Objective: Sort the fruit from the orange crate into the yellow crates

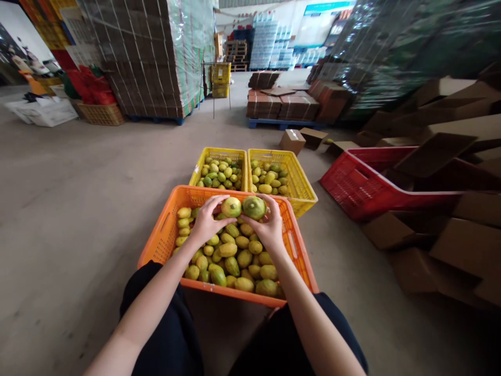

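Note:
My left hand point(210, 220) grips a yellow-green fruit point(230, 207) between thumb and fingers. A greener fruit point(254, 208) is held the same way by my right hand point(269, 222). The two fruits are side by side, stem ends toward me, above the far part of an orange crate point(156, 237). Many yellow and green fruits point(228, 249) fill the bottom of this crate, which stands between my knees. Just beyond it are two yellow crates with similar fruits, the left one point(198, 167) and the right one point(303, 183).
A red crate point(352, 190) stands at the right among open cardboard boxes point(462, 245). Farther back are a wrapped pallet stack point(136, 57), flat cardboard on a blue pallet point(274, 124), a small box point(292, 141) and a wicker basket point(102, 113).

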{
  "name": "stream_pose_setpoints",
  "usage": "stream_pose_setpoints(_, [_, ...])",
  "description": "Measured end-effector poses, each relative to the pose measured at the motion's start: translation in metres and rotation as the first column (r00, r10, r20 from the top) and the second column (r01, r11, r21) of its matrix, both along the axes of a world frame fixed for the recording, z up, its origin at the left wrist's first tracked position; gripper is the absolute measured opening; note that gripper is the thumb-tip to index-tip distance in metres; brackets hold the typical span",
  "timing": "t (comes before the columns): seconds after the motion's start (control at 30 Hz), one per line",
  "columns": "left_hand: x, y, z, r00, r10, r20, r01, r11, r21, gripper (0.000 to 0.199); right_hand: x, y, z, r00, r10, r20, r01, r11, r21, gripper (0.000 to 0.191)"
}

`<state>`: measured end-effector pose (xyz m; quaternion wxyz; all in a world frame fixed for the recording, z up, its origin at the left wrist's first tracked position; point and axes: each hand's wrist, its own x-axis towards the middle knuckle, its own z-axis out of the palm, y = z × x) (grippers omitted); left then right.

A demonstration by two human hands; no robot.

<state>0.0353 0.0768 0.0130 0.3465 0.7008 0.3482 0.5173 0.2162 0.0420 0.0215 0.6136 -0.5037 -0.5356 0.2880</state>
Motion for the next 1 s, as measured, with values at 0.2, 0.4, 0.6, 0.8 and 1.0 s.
stream_pose_setpoints(0.2, [0.001, -0.001, 0.005, 0.982, -0.083, 0.168, 0.113, 0.977, -0.181, 0.06, 0.004, -0.001, 0.009, 0.991, 0.022, -0.13, -0.025, 0.999, -0.026, 0.064])
stream_pose_setpoints(0.4, [-0.003, 0.0, 0.009, 0.89, -0.077, 0.449, 0.28, 0.87, -0.406, 0.061, 0.006, 0.0, 0.015, 0.862, 0.08, -0.501, -0.156, 0.981, -0.113, 0.059])
stream_pose_setpoints(0.6, [-0.006, 0.006, 0.004, 0.804, -0.039, 0.594, 0.397, 0.778, -0.486, 0.054, 0.009, 0.001, 0.016, 0.78, 0.104, -0.617, -0.272, 0.945, -0.184, 0.053])
stream_pose_setpoints(0.8, [-0.006, 0.007, 0.003, 0.774, 0.012, 0.633, 0.427, 0.728, -0.536, 0.043, 0.01, 0.002, 0.016, 0.751, 0.139, -0.646, -0.327, 0.928, -0.181, 0.052])
stream_pose_setpoints(1.0, [-0.008, 0.007, 0.002, 0.733, 0.007, 0.681, 0.486, 0.694, -0.531, 0.033, 0.01, 0.001, 0.019, 0.7, 0.196, -0.687, -0.433, 0.881, -0.19, 0.04])
